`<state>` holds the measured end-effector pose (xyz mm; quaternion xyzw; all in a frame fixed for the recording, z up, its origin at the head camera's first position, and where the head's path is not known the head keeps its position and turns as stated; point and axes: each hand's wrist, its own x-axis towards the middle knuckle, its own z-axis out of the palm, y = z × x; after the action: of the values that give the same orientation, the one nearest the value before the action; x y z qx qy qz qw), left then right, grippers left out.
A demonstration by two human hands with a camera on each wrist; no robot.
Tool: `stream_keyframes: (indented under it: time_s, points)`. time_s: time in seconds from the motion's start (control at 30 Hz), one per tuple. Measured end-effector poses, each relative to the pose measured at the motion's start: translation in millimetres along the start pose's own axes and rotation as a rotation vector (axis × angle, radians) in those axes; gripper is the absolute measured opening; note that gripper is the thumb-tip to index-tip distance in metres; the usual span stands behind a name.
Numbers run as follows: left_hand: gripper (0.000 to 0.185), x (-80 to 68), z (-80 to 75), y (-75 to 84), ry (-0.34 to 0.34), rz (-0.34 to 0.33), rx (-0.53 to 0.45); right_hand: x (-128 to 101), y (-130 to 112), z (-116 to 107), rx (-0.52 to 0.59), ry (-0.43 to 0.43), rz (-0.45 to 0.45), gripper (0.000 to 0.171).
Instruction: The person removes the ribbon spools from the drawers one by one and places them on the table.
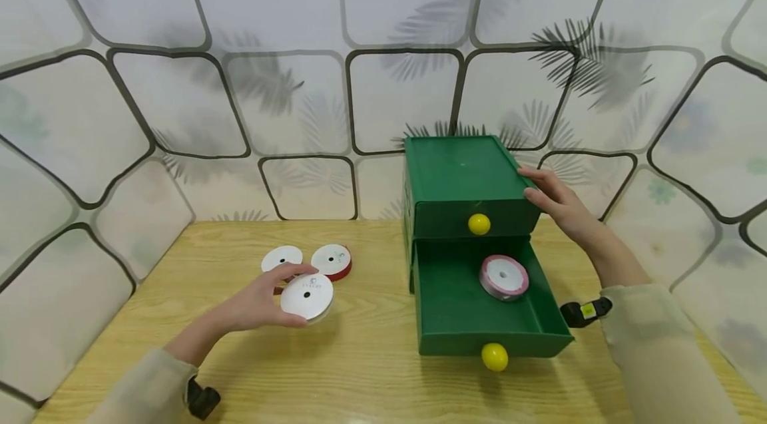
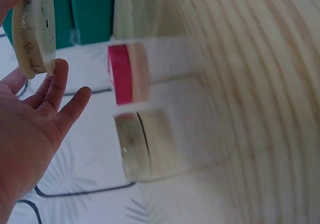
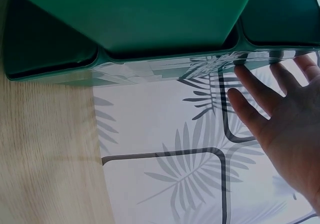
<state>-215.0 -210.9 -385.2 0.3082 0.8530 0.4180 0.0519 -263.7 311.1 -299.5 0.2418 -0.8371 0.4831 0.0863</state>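
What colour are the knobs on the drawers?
Yellow, both the lower knob and the upper knob; clearest in the head view.

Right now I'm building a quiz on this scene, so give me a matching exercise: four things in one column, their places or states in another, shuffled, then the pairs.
Things:
1. pink ribbon spool
2. white ribbon spool
3. red ribbon spool
4. right hand

Places or states:
A. lying on the table, untouched
B. resting against the side of the green drawer box
C. lying in the open lower drawer
D. held by the left hand

Pairs: 1-C, 2-D, 3-A, 4-B
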Motion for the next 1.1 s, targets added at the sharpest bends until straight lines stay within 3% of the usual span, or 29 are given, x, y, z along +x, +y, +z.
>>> stream_keyframes:
  time_s: [0.4,0.73,1.1]
  points:
    - [0.078,-12.7,-25.1,-37.1,-0.043,-0.132,0.075,-0.3,1.7,-0.1,0.034,-0.013,0.010,0.043]
    - [0.078,-22.7,-31.4,-45.1,-0.086,-0.172,0.104,-0.3,0.4,0.7,0.055,-0.014,0.003,0.042]
    - [0.081,-28.0,-32.4,-50.7,-0.107,-0.151,0.187,-0.6,1.5,1.3,0.063,-0.007,-0.003,0.041]
